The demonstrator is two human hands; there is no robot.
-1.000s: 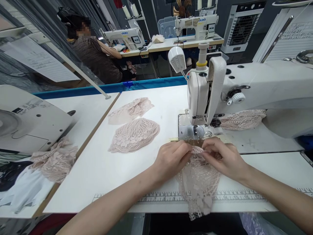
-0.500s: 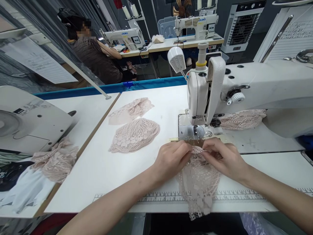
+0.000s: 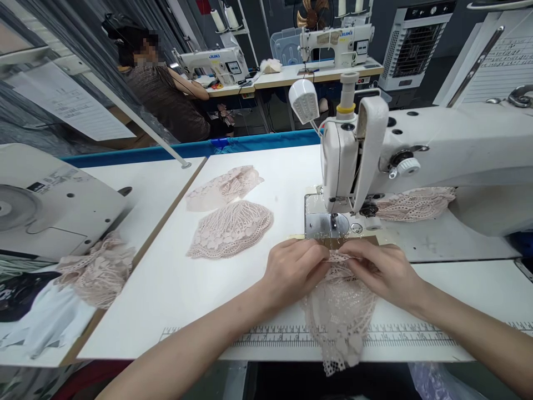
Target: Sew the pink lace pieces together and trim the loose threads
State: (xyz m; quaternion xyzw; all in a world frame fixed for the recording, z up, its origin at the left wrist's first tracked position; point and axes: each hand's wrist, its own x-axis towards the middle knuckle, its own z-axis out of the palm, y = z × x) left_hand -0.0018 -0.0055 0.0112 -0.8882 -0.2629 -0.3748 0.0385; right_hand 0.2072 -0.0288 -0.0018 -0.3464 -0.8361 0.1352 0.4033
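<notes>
A pale pink piece of lace fabric (image 3: 341, 311) lies in front of the sewing machine (image 3: 449, 144), its lower end hanging over the table's front edge. My left hand (image 3: 295, 271) pinches the top edge of the lace from the left. On the other side, my right hand (image 3: 381, 271) pinches the same edge between thumb and fingers. A short stretch of lace shows between the two hands. Both sit just before the metal needle plate (image 3: 318, 224), with the lace apart from the needle. The undersides of the fingers are hidden.
Two flat lace pieces, a scalloped one (image 3: 231, 230) and a sheerer one (image 3: 225, 188), rest left of my hands. More lace (image 3: 416, 203) sits under the machine arm. A lace heap (image 3: 100, 269) lies far left. A person (image 3: 162, 100) sits across the table.
My fingers have shifted slightly on the lace edge, which looks straighter between them. The view has moved a little; the lace pieces on the table stay put.
</notes>
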